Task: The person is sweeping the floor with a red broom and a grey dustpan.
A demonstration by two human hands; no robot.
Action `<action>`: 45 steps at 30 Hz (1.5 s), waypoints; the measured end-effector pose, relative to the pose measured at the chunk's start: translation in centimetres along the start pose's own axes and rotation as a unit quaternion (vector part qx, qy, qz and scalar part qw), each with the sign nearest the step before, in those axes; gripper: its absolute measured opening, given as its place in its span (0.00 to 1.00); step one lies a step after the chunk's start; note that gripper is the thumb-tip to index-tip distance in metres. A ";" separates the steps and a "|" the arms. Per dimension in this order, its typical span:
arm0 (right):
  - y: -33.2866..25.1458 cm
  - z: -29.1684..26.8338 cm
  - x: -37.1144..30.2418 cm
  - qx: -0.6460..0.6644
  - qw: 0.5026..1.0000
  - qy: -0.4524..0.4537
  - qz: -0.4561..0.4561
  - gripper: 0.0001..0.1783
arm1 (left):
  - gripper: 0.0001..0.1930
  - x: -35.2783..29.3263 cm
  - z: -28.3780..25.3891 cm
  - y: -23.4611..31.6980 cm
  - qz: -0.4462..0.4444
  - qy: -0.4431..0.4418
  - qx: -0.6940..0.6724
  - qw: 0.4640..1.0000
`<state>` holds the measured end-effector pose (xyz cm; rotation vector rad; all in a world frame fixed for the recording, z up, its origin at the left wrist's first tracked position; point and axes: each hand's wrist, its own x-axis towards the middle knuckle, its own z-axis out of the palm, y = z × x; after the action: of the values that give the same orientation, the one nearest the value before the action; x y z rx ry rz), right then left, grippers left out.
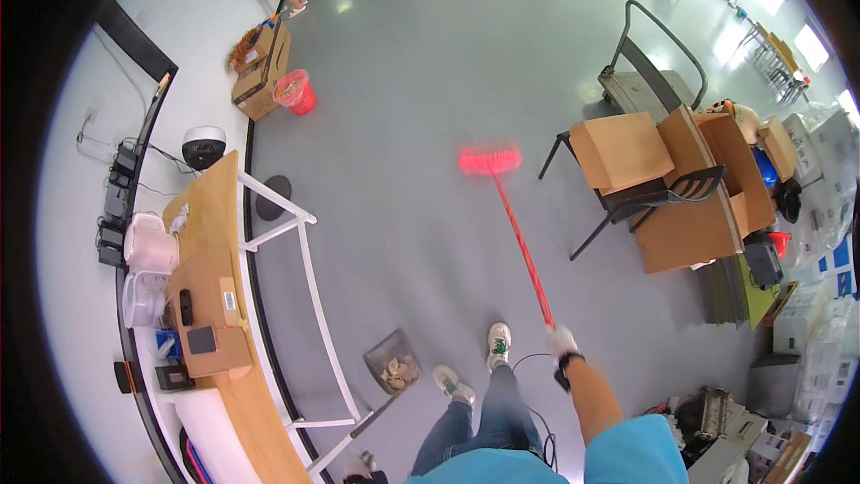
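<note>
Red broom [519, 237] gripped by right hand [563, 341]; left hand [365, 466] fingers can't be told; kinda hemmed in by chair [638, 201] right, table [260, 435] lower left.

The broom head [489, 160] is bright red — the dustpan [384, 351] dark grey, the sleeve [636, 453] turquoise blue.

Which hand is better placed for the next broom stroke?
Probably the right hand: it grips the red broom, while the left hand is down near the dustpan handle.
</note>
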<state>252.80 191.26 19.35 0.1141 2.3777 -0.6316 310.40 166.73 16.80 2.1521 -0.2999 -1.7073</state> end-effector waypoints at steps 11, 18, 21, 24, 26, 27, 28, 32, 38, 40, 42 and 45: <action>20.2 1.7 -33.9 -0.191 0.962 -0.110 0.158 0.23 | 0.07 0.7 10.6 4.2 -0.022 -0.115 0.337 0.934; 14.7 -3.5 -34.7 -0.245 0.963 -0.112 0.016 0.21 | 0.06 8.8 7.3 -0.6 0.168 -0.017 0.564 0.808; 12.5 -5.5 -33.6 -0.267 0.957 -0.110 -0.013 0.20 | 0.12 5.2 9.2 2.0 0.243 -0.063 0.655 0.713; 11.1 -7.4 -33.4 -0.238 0.962 -0.104 -0.089 0.20 | 0.11 1.9 10.2 4.6 0.224 0.001 0.566 0.793; 8.7 -7.0 -32.1 -0.069 0.962 -0.156 -0.212 0.20 | 0.11 1.6 9.0 4.7 0.228 0.031 0.546 0.805; 5.5 -7.2 -31.6 -0.351 0.925 -0.083 -0.116 0.17 | 0.10 1.9 8.2 4.1 0.261 0.063 0.539 0.798; 6.1 -6.5 -27.6 -0.323 0.935 -0.128 -0.069 0.17 | 0.10 2.2 8.2 3.7 0.266 0.068 0.543 0.794; 0.2 3.9 -9.1 -0.091 0.988 -0.111 -0.055 0.11 | 0.10 3.7 8.6 2.9 0.215 0.059 0.526 0.821; -30.7 17.0 -4.9 -0.126 0.962 -0.079 -0.227 0.21 | 0.10 1.6 10.1 3.8 0.215 0.054 0.533 0.816; -35.0 21.0 -2.4 -0.163 0.946 -0.053 -0.276 0.20 | 0.10 1.6 9.9 3.8 0.231 0.069 0.524 0.817; -37.9 23.8 -3.6 -0.110 0.961 -0.117 -0.226 0.20 | 0.10 1.7 9.5 3.8 0.223 0.085 0.513 0.825; -36.1 25.6 -3.4 -0.164 0.954 -0.150 -0.201 0.21 | 0.12 0.5 9.3 4.7 0.195 0.087 0.497 0.841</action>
<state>261.79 147.79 19.37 -0.5853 2.1799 -0.3889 301.79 160.80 16.50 2.5712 -1.7526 -1.1851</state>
